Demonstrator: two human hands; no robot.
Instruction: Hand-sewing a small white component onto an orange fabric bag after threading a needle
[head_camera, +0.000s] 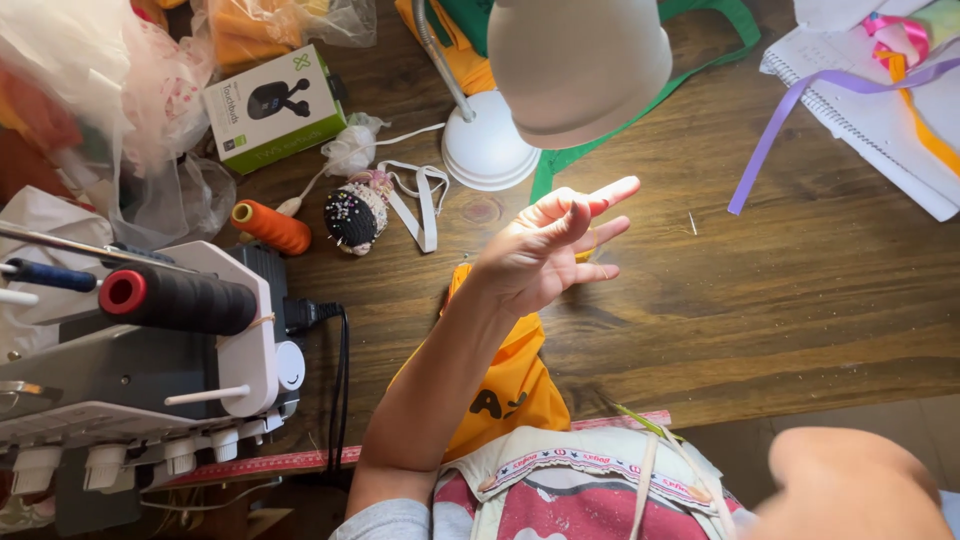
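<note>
Obs., standing by the wooden table (800, 300).

- Left hand (545, 255): raised over the table centre under the white lamp shade (580, 65). The fingers are spread wide and point to 2 o'clock. No firm grasp is visible. A sliver of yellow shows by the lower fingers, but I cannot tell whether it is pinched or just lies behind them.
- Orange fabric (510, 385): lies on the table at 6 o'clock from the hand, under the left forearm, reaching the near edge and the red measuring tape (260, 465).
- Right arm (850, 485): a blurred shape at 5 o'clock, close to the camera. Its hand cannot be made out, so the state of its fingers cannot be told.
- Thin pin or needle (690, 222): lies on bare wood at 3 o'clock from the hand, apart from the fingertips.
- At 9 o'clock are a beaded pincushion (355, 213), an orange thread spool (272, 227) and a sewing machine (150, 350) carrying a black spool (180, 298).
- At 1 o'clock a purple ribbon (790, 120) lies over a notebook (880, 130).

Judgement: any thread here is too fine to see. To handle the cloth well, the forearm should rest on the fabric so it cannot slide. The splayed fingers should stay below the shade and in its light. The loose pin should be kept away from the wrist.
</note>
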